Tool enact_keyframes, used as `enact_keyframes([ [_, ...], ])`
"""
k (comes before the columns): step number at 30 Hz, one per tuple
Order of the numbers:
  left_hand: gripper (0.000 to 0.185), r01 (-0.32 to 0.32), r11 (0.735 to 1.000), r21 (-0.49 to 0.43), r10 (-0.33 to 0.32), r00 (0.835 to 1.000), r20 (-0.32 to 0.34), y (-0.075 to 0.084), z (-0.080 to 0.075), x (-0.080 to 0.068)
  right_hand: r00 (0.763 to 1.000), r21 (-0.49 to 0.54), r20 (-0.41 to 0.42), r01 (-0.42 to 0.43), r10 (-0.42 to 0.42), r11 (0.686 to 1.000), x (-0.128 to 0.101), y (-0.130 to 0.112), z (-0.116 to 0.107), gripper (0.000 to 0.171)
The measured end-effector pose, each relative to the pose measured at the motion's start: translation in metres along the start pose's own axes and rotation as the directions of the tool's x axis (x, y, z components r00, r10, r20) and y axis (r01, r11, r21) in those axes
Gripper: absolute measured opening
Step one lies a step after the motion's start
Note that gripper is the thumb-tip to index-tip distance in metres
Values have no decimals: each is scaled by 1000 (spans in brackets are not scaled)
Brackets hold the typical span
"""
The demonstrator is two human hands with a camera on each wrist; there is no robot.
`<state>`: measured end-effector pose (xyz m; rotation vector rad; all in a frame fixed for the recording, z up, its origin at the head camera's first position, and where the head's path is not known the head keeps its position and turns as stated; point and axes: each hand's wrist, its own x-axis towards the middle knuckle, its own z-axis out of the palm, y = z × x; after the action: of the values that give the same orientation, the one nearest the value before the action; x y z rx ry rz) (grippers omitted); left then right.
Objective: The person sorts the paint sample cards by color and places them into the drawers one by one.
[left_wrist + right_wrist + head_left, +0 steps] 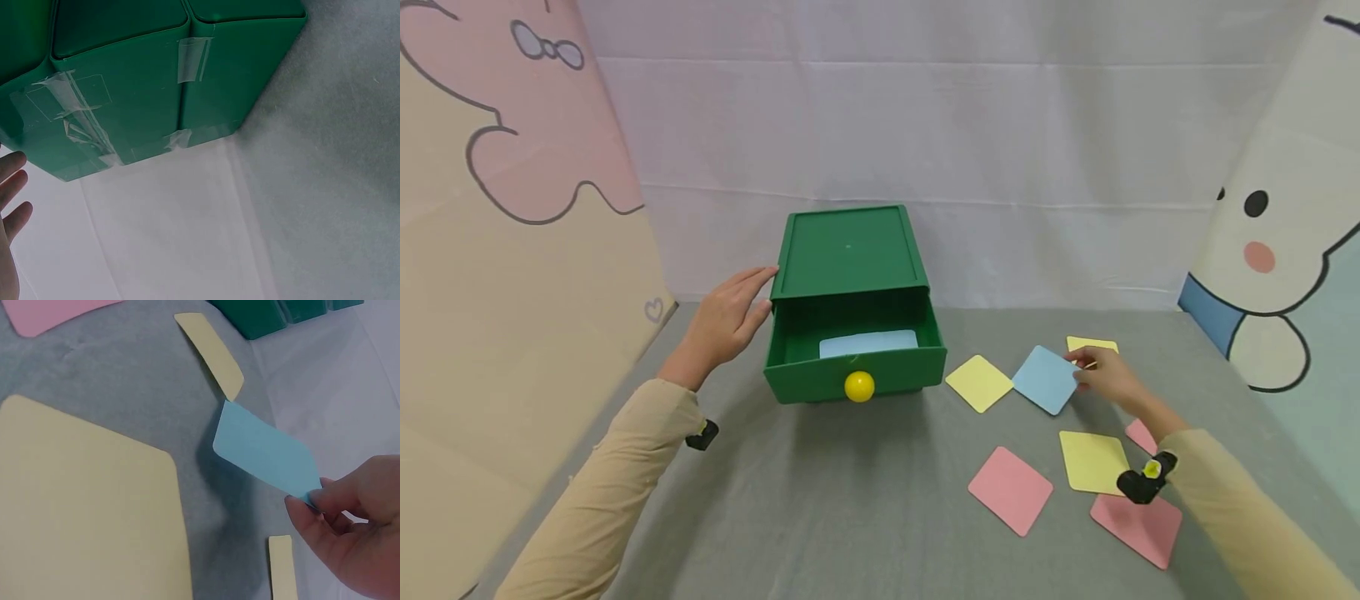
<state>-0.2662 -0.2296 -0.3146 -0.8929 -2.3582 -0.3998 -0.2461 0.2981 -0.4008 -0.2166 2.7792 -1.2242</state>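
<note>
Now the right hand point(1108, 379) pinches the blue card point(1045, 379) by its edge, lifted just off the cloth, while the left hand point(726, 321), fingers straight, steadies the green box point(847, 250) beside its open drawer point(857, 371), so next comes a carry leftward into it.

Three views, one table

The head camera looks forward and down over the whole grey table point(865, 500); each wrist camera sits close, the left at the green drawer box point(150, 81) (also glimpsed by the right) beside the far edge.
</note>
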Motion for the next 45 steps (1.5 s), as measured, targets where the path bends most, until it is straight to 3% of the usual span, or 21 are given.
enact_keyframes([
  [10, 55, 9, 1000, 14, -9, 1000, 18, 1, -2, 0, 999, -59, 16, 48, -47, 997, 1, -24, -34, 32],
  [20, 58, 9, 1000, 21, -9, 1000, 13, 0, -1, 0, 998, -83, 21, 57, -56, 995, 9, -85, -47, 31],
  [25, 60, 10, 1000, 18, -10, 1000, 8, 0, -1, -1, 990, -87, 14, 140, -140, 986, 11, -120, -49, 30],
  [30, 59, 6, 1000, 12, -6, 1000, 5, 0, -1, -1, 967, -60, -41, 249, -251, 967, 13, -157, -53, 29],
  [37, 56, 12, 1000, 28, -13, 1000, 19, 1, -2, -1, 951, -18, -64, 303, -303, 953, 13, -207, -46, 28],
  [45, 59, -1, 1000, 25, 0, 1000, 11, 0, -2, -1, 938, -1, -39, 345, -345, 939, 27, -244, -21, 27],
])
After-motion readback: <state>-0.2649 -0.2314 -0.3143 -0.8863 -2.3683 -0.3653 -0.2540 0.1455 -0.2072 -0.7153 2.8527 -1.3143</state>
